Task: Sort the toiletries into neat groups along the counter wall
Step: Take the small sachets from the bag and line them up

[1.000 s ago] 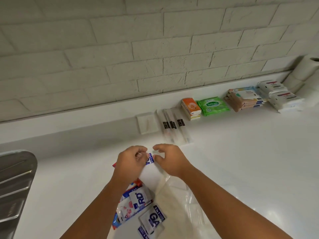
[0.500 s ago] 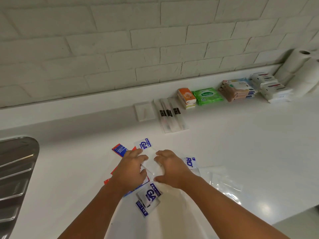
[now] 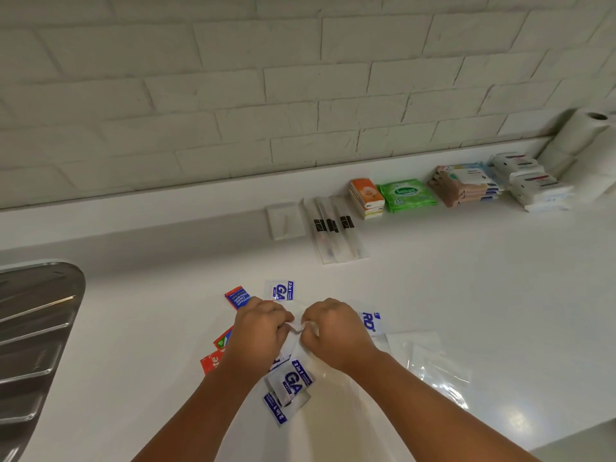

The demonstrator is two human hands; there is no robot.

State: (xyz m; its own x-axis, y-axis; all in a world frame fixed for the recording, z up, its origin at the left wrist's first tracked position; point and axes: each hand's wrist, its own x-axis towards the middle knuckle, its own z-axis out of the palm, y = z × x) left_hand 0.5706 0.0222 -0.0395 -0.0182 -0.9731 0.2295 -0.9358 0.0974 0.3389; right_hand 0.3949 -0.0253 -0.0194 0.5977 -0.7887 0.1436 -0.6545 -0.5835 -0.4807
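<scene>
Loose sachets lie scattered on the white counter in front of me: white-and-blue ones (image 3: 289, 383), another (image 3: 279, 290) farther back, one (image 3: 371, 322) beside my right wrist, and red-and-blue toothpaste sachets (image 3: 237, 297). My left hand (image 3: 258, 331) and my right hand (image 3: 333, 330) meet over the pile, fingers curled, both pinching a thin clear wrapper (image 3: 298, 326) between them. Sorted groups line the wall: wrapped toothbrushes (image 3: 335, 233), an orange pack stack (image 3: 366, 198), a green wipes pack (image 3: 406, 194).
A small white packet (image 3: 285, 220) leans on the wall ledge. Tissue packs (image 3: 466, 183), white pad packs (image 3: 533, 183) and paper rolls (image 3: 586, 145) fill the far right. A clear plastic bag (image 3: 433, 371) lies right of my arms. A steel sink drainer (image 3: 30, 328) is at left.
My hands came down from holding a white sachet up and now pinch a clear wrapper low over the pile. Sachets now lie spread on the counter.
</scene>
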